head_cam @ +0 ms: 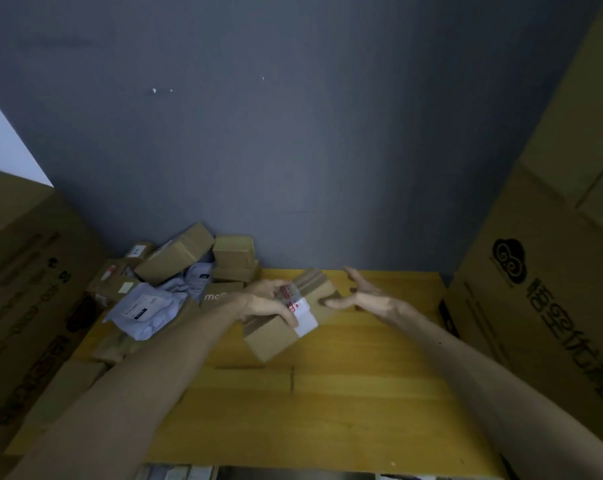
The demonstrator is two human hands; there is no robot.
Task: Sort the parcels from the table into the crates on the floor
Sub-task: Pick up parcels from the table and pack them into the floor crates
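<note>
A small brown cardboard parcel (279,334) with a white and red label is tilted above the yellow table (345,403). My left hand (268,303) grips its left side, fingers wrapped over the label. My right hand (362,296) is spread open just right of the parcel, thumb tip near or touching its right edge. A pile of further parcels (178,258), brown boxes and white poly mailers (144,306), lies at the table's far left corner. No crates show clearly.
Large cardboard cartons stand on the left (26,289) and on the right (549,306), boxing in the table. A grey wall (293,133) rises behind. Something pale shows below the table's near edge (178,474).
</note>
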